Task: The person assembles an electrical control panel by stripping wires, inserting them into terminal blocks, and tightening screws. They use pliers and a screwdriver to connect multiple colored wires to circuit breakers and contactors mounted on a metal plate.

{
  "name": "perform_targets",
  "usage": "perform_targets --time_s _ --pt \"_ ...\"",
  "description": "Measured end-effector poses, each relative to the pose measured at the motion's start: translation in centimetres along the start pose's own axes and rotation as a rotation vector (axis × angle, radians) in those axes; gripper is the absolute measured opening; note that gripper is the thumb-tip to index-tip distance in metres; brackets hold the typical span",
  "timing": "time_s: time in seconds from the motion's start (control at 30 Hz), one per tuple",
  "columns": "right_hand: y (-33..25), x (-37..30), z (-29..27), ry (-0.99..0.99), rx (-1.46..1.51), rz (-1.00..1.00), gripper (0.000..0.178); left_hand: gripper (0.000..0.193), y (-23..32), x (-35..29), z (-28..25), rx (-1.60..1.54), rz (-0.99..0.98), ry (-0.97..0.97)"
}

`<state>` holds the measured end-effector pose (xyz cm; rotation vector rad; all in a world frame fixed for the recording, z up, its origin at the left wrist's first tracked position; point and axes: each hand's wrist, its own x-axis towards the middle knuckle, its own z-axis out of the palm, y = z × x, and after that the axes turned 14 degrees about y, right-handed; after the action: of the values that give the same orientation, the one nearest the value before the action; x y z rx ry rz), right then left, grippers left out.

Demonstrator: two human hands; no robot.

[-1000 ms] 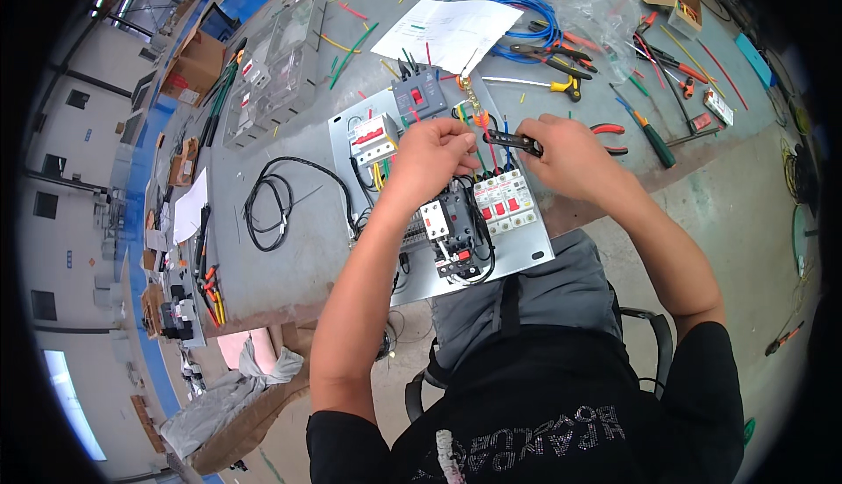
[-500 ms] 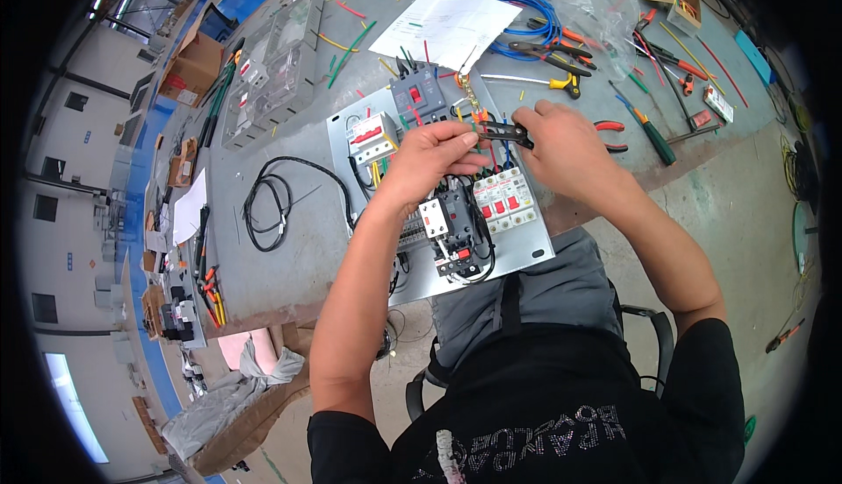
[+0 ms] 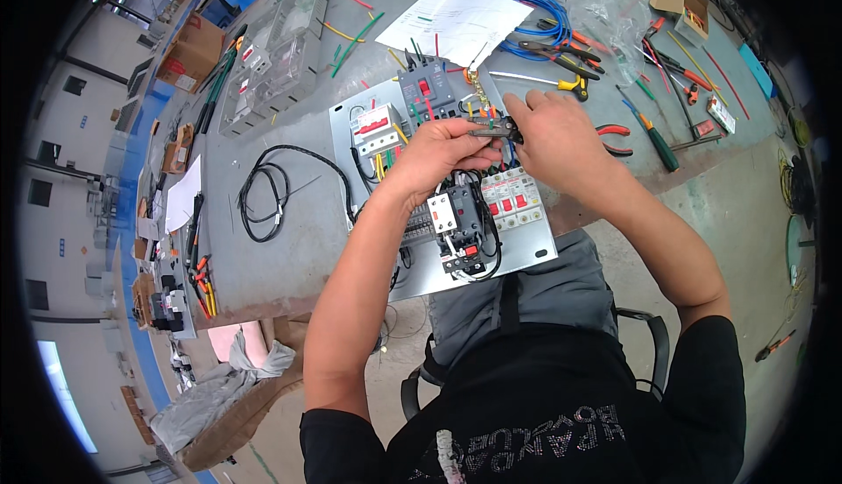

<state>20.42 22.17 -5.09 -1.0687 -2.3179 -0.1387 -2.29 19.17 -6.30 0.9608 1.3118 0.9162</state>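
Over the metal mounting plate (image 3: 340,133), my right hand (image 3: 561,146) grips a dark wire stripper (image 3: 502,130) with its jaws pointing left. The thumb and fingers of my left hand (image 3: 434,155) are pinched together at those jaws; what is between them is too small to make out. Beyond my hands a large grey circuit breaker (image 3: 424,88) is mounted on the plate. To the left sits a white breaker with a red switch (image 3: 374,124). Nearer me are a black contactor (image 3: 465,217) and a row of small breakers with red switches (image 3: 511,202).
A paper sheet (image 3: 456,24) and a coil of blue wire (image 3: 544,24) lie at the back. Right of the plate are a yellow-handled screwdriver (image 3: 574,88), red-handled pliers (image 3: 617,139) and a green screwdriver (image 3: 656,142). A looped black cable (image 3: 263,195) and clear-covered boxes (image 3: 272,72) are left.
The view has shifted slightly. The wire stripper has turned a little in my right hand, and its jaws remain at my left fingertips.
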Motion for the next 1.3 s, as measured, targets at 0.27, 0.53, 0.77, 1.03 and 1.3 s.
perform_targets --time_s 0.27,0.53,0.77,1.03,1.3 --pt "0.2 0.1 -0.2 -0.016 0.010 0.003 0.027 0.030 -0.1 -0.1 0.0 -0.022 0.011 0.014" --pt "0.3 0.1 -0.1 0.003 0.021 -0.001 0.025 0.030 -0.1 -0.1 0.1 -0.023 0.009 0.016" --pt "0.2 0.1 0.0 0.000 0.022 -0.005 0.022 0.030 -0.2 -0.2 0.0 -0.010 0.014 0.023" --pt "0.5 0.2 0.1 -0.007 0.067 0.005 0.018 0.026 0.0 -0.2 0.3 0.018 0.023 0.040" --pt "1.1 0.3 0.6 -0.006 0.042 0.002 0.016 0.025 0.0 -0.1 0.3 0.008 0.027 0.033"
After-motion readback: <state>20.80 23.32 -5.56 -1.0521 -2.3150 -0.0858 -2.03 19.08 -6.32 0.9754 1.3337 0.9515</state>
